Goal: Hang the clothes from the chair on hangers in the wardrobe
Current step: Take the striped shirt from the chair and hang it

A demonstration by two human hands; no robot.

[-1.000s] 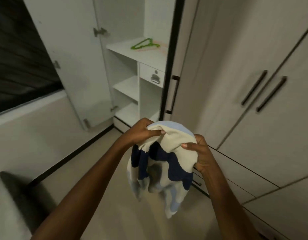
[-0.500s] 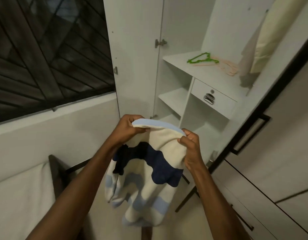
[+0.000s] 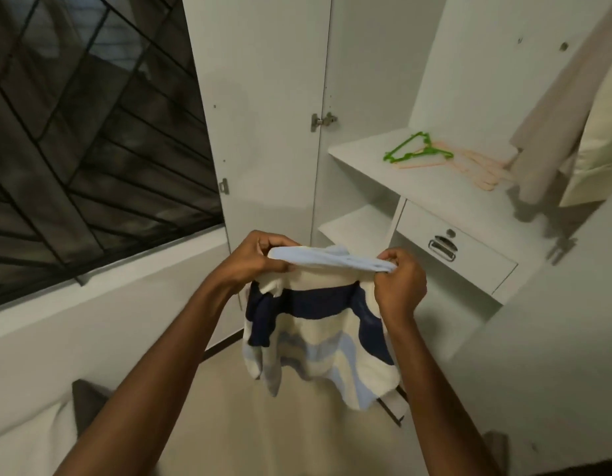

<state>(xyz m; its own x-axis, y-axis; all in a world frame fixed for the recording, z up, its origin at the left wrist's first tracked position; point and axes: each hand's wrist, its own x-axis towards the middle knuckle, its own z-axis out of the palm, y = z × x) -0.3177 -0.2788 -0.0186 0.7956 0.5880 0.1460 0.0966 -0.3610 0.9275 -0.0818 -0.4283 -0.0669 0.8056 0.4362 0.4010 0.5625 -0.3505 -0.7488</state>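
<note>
Writing or labels cannot be read on anything. Left hand (image 3: 260, 261) and right hand (image 3: 399, 285) both pinch the light blue top edge of the sweater (image 3: 318, 324), fingers curled tight on the cloth, which is stretched between them. Below the fingers the sweater hangs loose, a soft knit with wavy bands of cream, navy and light blue. Beyond the right fingers, on the white wardrobe shelf (image 3: 428, 187), lie a thin green hanger (image 3: 413, 151) and pale pink hangers (image 3: 476, 166) (plastic, it seems). Under it is a drawer (image 3: 469, 262) with a metal handle.
</note>
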